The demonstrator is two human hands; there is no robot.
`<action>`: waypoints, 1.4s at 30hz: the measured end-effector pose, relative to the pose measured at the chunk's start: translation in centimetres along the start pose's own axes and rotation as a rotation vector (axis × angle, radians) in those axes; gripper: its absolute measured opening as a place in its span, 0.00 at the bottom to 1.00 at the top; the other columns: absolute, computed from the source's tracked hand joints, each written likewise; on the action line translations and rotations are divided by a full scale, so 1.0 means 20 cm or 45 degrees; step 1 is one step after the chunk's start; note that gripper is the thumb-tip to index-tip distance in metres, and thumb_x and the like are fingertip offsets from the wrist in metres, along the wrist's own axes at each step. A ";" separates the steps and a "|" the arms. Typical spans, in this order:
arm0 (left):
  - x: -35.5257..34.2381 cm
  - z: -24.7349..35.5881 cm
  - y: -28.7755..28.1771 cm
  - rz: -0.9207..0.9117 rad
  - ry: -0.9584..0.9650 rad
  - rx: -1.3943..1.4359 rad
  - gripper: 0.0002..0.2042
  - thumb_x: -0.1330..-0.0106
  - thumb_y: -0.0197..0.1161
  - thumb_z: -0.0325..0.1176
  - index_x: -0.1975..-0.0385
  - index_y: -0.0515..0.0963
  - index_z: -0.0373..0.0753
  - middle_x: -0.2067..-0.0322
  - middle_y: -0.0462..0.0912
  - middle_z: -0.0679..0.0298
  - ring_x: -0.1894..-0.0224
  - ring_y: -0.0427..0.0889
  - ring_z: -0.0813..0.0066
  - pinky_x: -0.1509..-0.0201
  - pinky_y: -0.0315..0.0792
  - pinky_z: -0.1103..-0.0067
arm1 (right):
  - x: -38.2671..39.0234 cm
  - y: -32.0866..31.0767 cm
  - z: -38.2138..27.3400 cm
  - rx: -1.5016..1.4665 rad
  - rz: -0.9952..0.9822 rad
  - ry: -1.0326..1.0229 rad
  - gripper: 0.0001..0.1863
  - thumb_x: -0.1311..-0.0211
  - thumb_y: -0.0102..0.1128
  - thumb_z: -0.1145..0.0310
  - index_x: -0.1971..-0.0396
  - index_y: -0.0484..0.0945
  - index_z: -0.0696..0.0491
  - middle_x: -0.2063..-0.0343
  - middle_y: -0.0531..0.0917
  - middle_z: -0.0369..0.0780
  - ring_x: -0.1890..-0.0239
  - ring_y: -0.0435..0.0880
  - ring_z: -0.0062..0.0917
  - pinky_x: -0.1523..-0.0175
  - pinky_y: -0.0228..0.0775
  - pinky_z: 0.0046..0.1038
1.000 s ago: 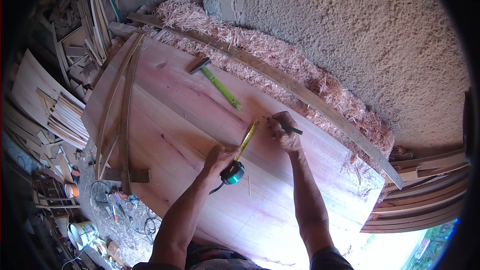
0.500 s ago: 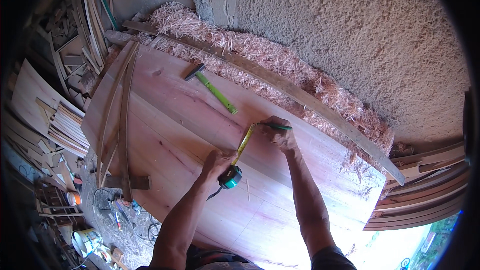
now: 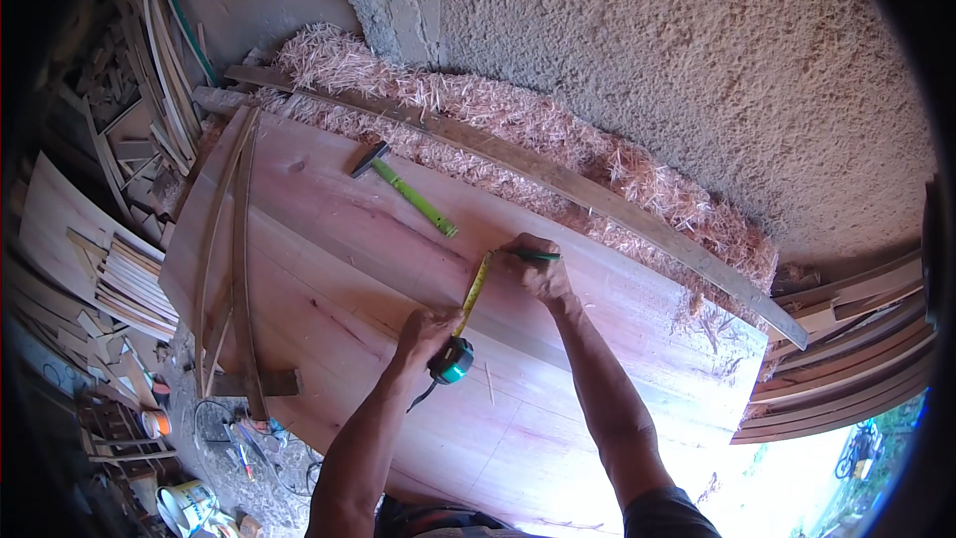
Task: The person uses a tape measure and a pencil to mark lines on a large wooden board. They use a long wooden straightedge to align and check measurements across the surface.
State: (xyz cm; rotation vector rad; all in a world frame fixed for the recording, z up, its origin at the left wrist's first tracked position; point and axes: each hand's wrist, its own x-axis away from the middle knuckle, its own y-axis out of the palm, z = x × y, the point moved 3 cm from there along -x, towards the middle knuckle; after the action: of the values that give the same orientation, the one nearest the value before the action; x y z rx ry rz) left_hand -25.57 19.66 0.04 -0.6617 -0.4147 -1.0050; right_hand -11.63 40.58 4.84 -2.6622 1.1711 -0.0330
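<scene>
My left hand (image 3: 427, 335) is closed at the mouth of a tape measure with a teal and black case (image 3: 452, 361). Its yellow blade (image 3: 475, 286) is drawn out a short way across the wide wooden panel (image 3: 329, 239), and a dark strap hangs from the case. At the blade's far end, my right hand (image 3: 544, 274) pinches a thin green pencil (image 3: 539, 256); its tip is near the blade's end, but contact is too small to make out. A hammer with a bright green handle (image 3: 416, 199) lies on the panel, beyond both hands.
Thin wooden strips (image 3: 242, 259) lie across the panel's left end. Behind the panel, a long batten (image 3: 538, 167) rests along a heap of wood shavings (image 3: 478, 100) against a rough wall (image 3: 637, 40). Stacked boards (image 3: 846, 379) stand at right; offcuts and a bucket (image 3: 184, 506) are at left.
The whole view has shifted slightly, so the panel, hammer and hands appear a little farther left and lower. Both hands keep their grips and stay at about the same spot on the panel.
</scene>
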 end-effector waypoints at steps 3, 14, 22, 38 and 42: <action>0.03 0.06 0.01 0.006 -0.025 -0.055 0.20 0.39 0.70 0.49 0.78 0.82 0.35 0.83 0.77 0.68 0.81 0.73 0.80 0.77 0.68 0.76 | 0.01 -0.02 0.03 -0.050 -0.021 -0.030 0.08 0.44 0.61 0.75 0.65 0.83 0.59 0.73 0.85 0.39 0.68 0.84 0.20 0.61 0.75 0.23; 0.01 0.03 0.03 -0.018 0.005 -0.089 0.19 0.38 0.70 0.48 0.74 0.82 0.34 0.79 0.80 0.65 0.79 0.77 0.79 0.76 0.70 0.76 | 0.02 -0.03 0.09 0.020 0.016 -0.079 0.06 0.43 0.64 0.74 0.65 0.84 0.58 0.74 0.84 0.36 0.70 0.82 0.19 0.63 0.73 0.23; 0.07 0.09 0.02 0.037 0.210 -0.426 0.27 0.37 0.60 0.57 0.72 0.85 0.33 0.77 0.85 0.52 0.72 0.86 0.57 0.64 0.77 0.66 | 0.22 -0.07 -0.02 -0.335 0.368 0.108 0.19 0.29 0.58 0.57 0.50 0.80 0.56 0.66 0.85 0.37 0.68 0.80 0.16 0.64 0.74 0.21; 0.82 -0.31 0.38 -0.684 0.091 0.171 0.18 0.27 0.56 0.45 0.74 0.76 0.39 0.82 0.72 0.74 0.79 0.69 0.87 0.75 0.65 0.81 | 1.85 -0.07 -0.16 0.976 0.585 0.136 0.23 0.43 0.54 0.72 0.45 0.74 0.52 0.51 0.80 0.45 0.51 0.77 0.43 0.46 0.70 0.40; 0.90 -0.45 0.41 -0.625 0.102 0.362 0.16 0.27 0.56 0.43 0.74 0.76 0.40 0.81 0.72 0.73 0.79 0.69 0.86 0.74 0.66 0.81 | 1.84 -0.05 -0.16 0.949 0.623 0.106 0.22 0.40 0.56 0.71 0.45 0.74 0.52 0.52 0.81 0.46 0.52 0.77 0.45 0.46 0.69 0.40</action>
State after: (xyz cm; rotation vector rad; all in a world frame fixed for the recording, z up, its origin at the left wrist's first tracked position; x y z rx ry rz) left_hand -9.44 5.13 1.76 -0.2620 -0.6537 -1.3985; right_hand 13.73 13.74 5.41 -1.7115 1.4446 -0.4099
